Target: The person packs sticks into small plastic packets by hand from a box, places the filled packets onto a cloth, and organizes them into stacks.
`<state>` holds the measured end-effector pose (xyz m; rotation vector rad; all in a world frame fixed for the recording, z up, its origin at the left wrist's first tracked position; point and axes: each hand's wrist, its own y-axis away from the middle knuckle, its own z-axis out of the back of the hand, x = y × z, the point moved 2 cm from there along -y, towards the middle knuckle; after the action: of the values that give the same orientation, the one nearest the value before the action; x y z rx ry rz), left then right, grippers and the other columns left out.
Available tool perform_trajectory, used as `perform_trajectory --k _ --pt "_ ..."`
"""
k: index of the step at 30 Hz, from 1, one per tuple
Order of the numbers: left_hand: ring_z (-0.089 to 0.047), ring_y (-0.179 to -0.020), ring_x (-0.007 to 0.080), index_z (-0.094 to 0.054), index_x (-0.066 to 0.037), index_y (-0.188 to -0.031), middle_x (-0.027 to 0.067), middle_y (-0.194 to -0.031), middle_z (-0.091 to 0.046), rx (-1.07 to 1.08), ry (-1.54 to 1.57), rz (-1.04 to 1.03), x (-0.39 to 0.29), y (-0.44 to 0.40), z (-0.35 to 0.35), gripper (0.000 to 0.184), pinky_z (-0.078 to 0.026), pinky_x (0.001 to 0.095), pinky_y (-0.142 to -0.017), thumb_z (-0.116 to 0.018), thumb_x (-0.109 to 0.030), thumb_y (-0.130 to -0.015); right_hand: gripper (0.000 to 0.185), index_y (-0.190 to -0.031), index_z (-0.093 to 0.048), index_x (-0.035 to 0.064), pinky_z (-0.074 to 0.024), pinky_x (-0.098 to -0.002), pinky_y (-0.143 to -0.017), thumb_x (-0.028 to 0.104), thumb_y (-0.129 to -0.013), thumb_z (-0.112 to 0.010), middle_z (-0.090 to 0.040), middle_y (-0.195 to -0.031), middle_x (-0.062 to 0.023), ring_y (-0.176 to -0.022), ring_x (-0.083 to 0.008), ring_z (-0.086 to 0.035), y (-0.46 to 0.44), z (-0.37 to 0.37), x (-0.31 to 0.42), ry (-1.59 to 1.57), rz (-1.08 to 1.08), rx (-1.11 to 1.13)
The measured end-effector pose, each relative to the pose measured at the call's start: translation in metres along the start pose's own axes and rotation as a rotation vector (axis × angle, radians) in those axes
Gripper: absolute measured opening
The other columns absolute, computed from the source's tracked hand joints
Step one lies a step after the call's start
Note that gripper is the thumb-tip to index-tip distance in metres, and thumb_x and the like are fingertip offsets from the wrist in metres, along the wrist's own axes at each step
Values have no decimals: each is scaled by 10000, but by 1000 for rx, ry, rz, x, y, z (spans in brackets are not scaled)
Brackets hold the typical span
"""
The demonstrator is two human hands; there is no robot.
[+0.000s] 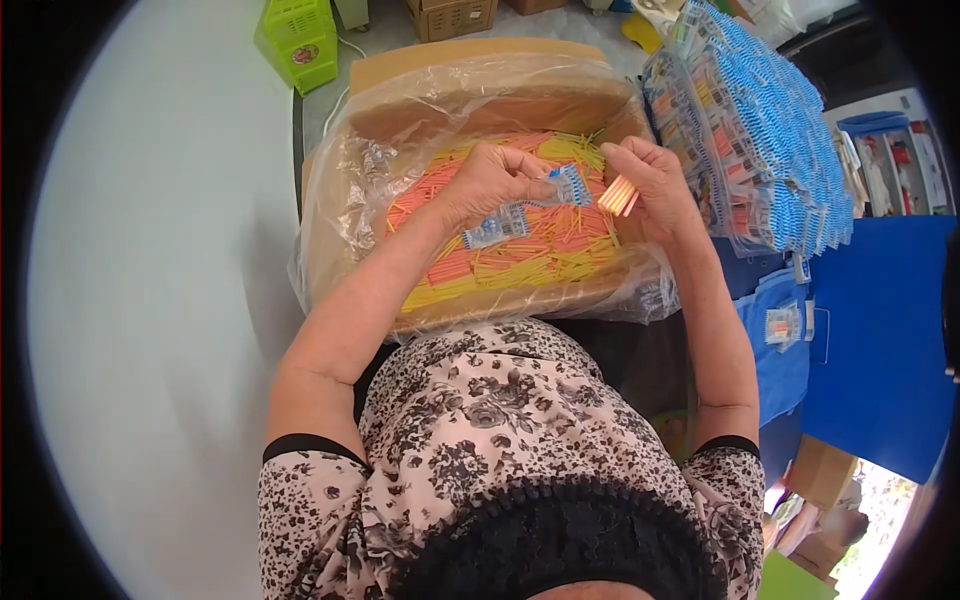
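Observation:
My left hand (490, 183) is closed in a pinch on a small clear plastic packet (568, 187) with blue-striped ends. A second clear packet (497, 228) shows just below that hand; whether it lies on the sticks or hangs from the fingers I cannot tell. My right hand (655, 185) grips a small bundle of thin pink and yellow sticks (620, 196), their ends pointing down and left. Both hands are above a cardboard box (470, 312) lined with clear plastic. Loose pink and yellow sticks (450, 265) fill its bottom.
To the right of the box rises a tall stack of blue-and-clear filled packets (770, 140). A blue cloth (775, 345) with a small packet (783, 325) on it lies lower right, beside a blue panel (885, 340). A green plastic crate (300, 45) stands at the back left.

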<state>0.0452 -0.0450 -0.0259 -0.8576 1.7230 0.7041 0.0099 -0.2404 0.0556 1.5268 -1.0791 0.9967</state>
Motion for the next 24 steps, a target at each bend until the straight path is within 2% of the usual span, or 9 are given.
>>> perform_trajectory --k 5,9,12,13,16,21,24 --pt "-625 -789 128 -696 34 -823 127 -1049 -649 67 84 -10 -10 4 -8 118 -512 249 -672 -743 -19 -728 241 -681 -513 92 -412 -208 -470 127 -904 -599 -478 -612 56 -517 -21 -460 -2 -1 -4 -12 -8 -11" --pt "-623 -806 135 -697 38 -825 124 -1079 -637 119 5 -6 -5 2 -9 114 -512 265 -707 -736 -15 -732 243 -689 -528 69 -360 -210 -423 170 -880 -638 -524 -623 45 -512 -31 -470 -12 8 -19 55 -11 3" --pt "-621 -795 132 -699 36 -839 110 -1047 -650 159 -1 37 -1 3 -8 136 -509 265 -716 -746 -32 -731 276 -678 -539 18 -338 -239 -434 182 -875 -641 -529 -588 14 -498 -57 -432 -16 6 -21 292 190 -81" --pt "-621 -795 132 -699 36 -839 110 -1047 -650 159 1 36 0 4 -9 136 -509 265 -716 -746 -32 -731 276 -678 -539 18 -338 -239 -434 182 -875 -641 -529 -588 14 -498 -57 -432 -15 6 -22 294 189 -81" --pt "-624 -777 126 -699 30 -859 92 -973 -673 175 0 53 1 3 -10 146 -512 266 -707 -739 -64 -755 256 -715 -503 -8 -372 -239 -510 143 -888 -617 -458 -611 29 -570 -41 -404 -9 -4 -8 896 411 -225" --pt "-625 -760 116 -696 19 -894 57 -866 -681 129 78 98 4 4 -12 162 -513 263 -683 -724 -99 -787 222 -761 -508 -18 -360 -249 -524 138 -883 -609 -440 -632 5 -602 -58 -385 2 -23 0 972 489 -132" --pt "-625 -756 105 -690 13 -935 43 -842 -682 111 161 138 12 1 -9 171 -508 257 -682 -698 -111 -818 171 -787 -558 -6 -377 -241 -535 129 -867 -626 -460 -655 -12 -609 -64 -413 5 -23 0 770 476 -167"
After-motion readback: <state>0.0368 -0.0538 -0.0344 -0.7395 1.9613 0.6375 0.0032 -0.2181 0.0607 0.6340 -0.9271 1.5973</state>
